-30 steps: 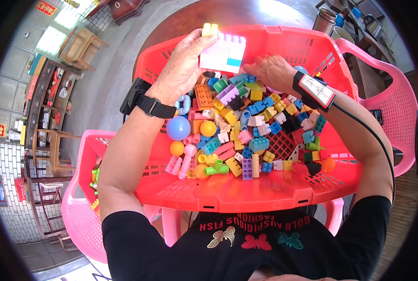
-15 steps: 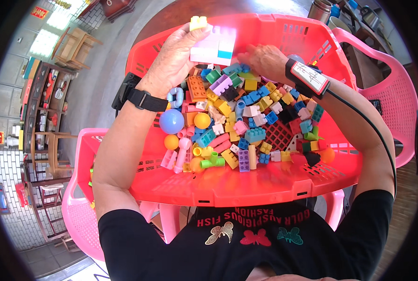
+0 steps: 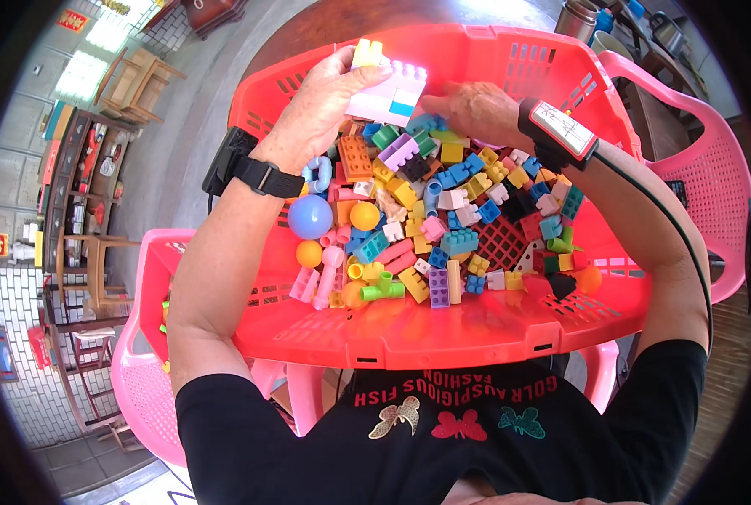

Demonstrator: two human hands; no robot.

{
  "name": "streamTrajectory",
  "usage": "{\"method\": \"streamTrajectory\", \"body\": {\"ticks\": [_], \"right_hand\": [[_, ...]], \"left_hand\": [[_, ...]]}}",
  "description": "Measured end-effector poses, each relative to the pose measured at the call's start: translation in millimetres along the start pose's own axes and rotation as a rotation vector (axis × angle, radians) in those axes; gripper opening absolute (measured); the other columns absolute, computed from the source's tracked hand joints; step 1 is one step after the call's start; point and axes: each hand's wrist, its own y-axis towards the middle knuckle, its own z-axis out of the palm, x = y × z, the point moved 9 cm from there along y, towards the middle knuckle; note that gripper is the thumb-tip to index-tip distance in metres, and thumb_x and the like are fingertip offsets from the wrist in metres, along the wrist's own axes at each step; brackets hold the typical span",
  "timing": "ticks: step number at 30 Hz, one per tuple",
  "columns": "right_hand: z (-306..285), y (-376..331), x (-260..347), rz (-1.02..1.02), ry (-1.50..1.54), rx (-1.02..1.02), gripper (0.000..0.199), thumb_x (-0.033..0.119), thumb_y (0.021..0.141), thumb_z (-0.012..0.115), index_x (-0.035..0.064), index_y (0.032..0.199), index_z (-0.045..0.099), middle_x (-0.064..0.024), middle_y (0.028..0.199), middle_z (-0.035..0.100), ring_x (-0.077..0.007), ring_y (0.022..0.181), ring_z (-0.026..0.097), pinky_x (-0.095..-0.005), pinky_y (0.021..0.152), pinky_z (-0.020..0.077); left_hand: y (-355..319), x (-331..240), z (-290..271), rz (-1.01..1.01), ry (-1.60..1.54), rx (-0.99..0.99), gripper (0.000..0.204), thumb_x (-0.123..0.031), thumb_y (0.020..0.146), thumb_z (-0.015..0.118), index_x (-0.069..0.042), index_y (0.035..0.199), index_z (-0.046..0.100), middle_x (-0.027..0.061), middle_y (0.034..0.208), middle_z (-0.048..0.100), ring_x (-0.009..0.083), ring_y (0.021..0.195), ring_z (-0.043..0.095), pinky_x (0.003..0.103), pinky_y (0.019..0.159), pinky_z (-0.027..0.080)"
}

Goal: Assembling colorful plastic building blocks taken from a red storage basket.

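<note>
My left hand [image 3: 323,99] is closed on a block assembly [image 3: 384,94] of joined pale pink and whitish toy bricks, raised over the far left part of a red basket. A blue brick [image 3: 400,108] sits in its lower right corner, and a yellow brick [image 3: 367,54] stands on top by my thumb. Just right of the assembly, over the far part of the pile, is my right hand [image 3: 476,108], its fingers bent inward. Glare washes out those fingertips, and what they hold, if anything, is hidden. Below both hands lies a heap of mixed toy bricks [image 3: 455,175].
The red basket [image 3: 443,341] spreads in front of me. In it are a blue ball [image 3: 310,217], several orange balls, a green pipe piece [image 3: 382,288] and a purple brick [image 3: 439,288]. A pink chair [image 3: 712,185] stands at the right; a wooden table [image 3: 316,34] lies beyond.
The block assembly in my left hand has tilted clockwise and shifted slightly right. My right hand has moved a little to the right. The pile looks unchanged.
</note>
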Motion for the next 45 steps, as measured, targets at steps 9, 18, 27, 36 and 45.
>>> {"method": "streamTrajectory", "body": {"ticks": [9, 18, 27, 36, 45], "right_hand": [[-76, 5, -9, -0.049, 0.258, -0.387, 0.019, 0.021, 0.086, 0.056, 0.0056, 0.097, 0.053, -0.0174, 0.080, 0.062, -0.0338, 0.075, 0.062, -0.0441, 0.066, 0.0477], [-95, 6, -15, -0.003, 0.957, -0.166, 0.021, 0.005, 0.082, 0.058, 0.0058, 0.103, 0.056, 0.0023, 0.091, 0.056, -0.0051, 0.085, 0.053, -0.0229, 0.072, 0.0444], [-94, 6, -12, 0.015, 0.921, -0.243, 0.021, 0.009, 0.077, 0.062, 0.0030, 0.096, 0.058, -0.0036, 0.089, 0.063, -0.0129, 0.079, 0.058, -0.0304, 0.073, 0.0477], [-91, 7, -13, 0.020, 1.245, -0.258, 0.019, 0.001, 0.082, 0.058, 0.0075, 0.100, 0.057, 0.0013, 0.094, 0.061, -0.0066, 0.090, 0.056, -0.0244, 0.082, 0.0447], [-79, 8, -3, 0.054, 1.392, -0.229, 0.015, 0.009, 0.084, 0.065, 0.0074, 0.097, 0.057, 0.0005, 0.090, 0.062, -0.0077, 0.087, 0.058, -0.0239, 0.081, 0.0454]], "left_hand": [[-1, -1, -1, 0.026, -0.009, 0.001, 0.034, -0.014, 0.087, 0.064, -0.001, 0.116, 0.051, 0.0069, 0.110, 0.059, 0.0140, 0.102, 0.059, 0.029, 0.087, 0.050], [-1, 2, 6, 0.010, 0.101, 0.021, 0.034, -0.003, 0.080, 0.069, 0.003, 0.110, 0.054, 0.0106, 0.103, 0.063, 0.0162, 0.093, 0.063, 0.029, 0.082, 0.052], [-1, 6, 14, 0.027, 0.156, 0.099, 0.037, -0.005, 0.083, 0.066, 0.000, 0.117, 0.053, 0.0068, 0.107, 0.062, 0.0137, 0.098, 0.061, 0.029, 0.086, 0.049], [-2, 2, 12, 0.040, 0.127, 0.058, 0.037, -0.006, 0.083, 0.067, 0.000, 0.116, 0.053, 0.0066, 0.107, 0.061, 0.0133, 0.097, 0.060, 0.029, 0.086, 0.050], [-5, -8, 16, 0.173, 0.156, 0.053, 0.040, -0.006, 0.082, 0.069, 0.001, 0.117, 0.051, 0.0070, 0.107, 0.060, 0.0136, 0.097, 0.060, 0.028, 0.085, 0.050]]}}
